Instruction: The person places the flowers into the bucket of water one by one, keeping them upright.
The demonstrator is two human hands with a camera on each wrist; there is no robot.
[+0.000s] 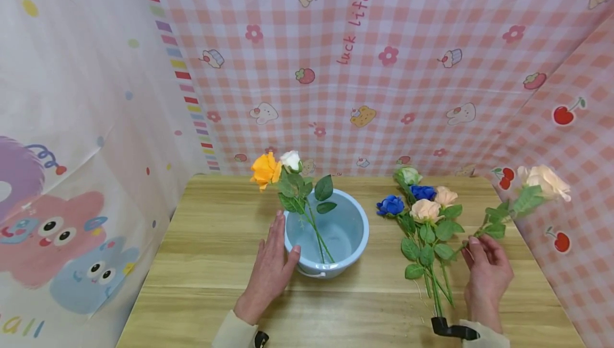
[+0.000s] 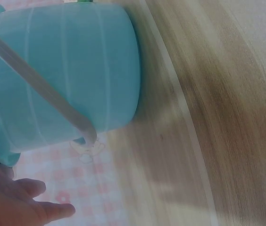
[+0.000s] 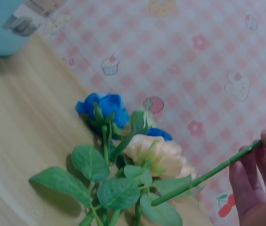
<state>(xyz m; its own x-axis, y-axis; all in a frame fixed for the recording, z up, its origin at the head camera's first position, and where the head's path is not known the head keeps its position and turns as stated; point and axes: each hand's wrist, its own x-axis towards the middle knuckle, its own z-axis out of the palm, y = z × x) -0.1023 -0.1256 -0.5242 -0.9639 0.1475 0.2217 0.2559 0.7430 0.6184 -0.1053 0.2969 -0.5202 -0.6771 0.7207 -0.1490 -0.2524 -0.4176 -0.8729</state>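
Observation:
My left hand (image 1: pixel 272 265) lies with extended fingers against the left side of a light blue bucket (image 1: pixel 364 225). The left wrist view has the bucket's wall (image 2: pixel 76 70) and handle (image 2: pixel 43 89) close up. An orange rose (image 1: pixel 266 170) and a white rose (image 1: pixel 290 160) lean out of the bucket, stems inside. Over at the right, my right hand (image 1: pixel 489 273) pinches the stem (image 3: pixel 208 175) of a pale peach rose (image 1: pixel 544 181) between thumb and fingers; its bloom points up and right. Beside that hand lies a bunch of blue (image 1: pixel 390 205), peach (image 1: pixel 426 210) and pale green roses (image 1: pixel 409 175).
The wooden table (image 1: pixel 201 262) carries the bucket and the bunch. Behind it hangs a pink checked cloth (image 1: pixel 336 92), with another cartoon-printed cloth (image 1: pixel 86 124) on the left. Thin scraps lie near the bunch's stems.

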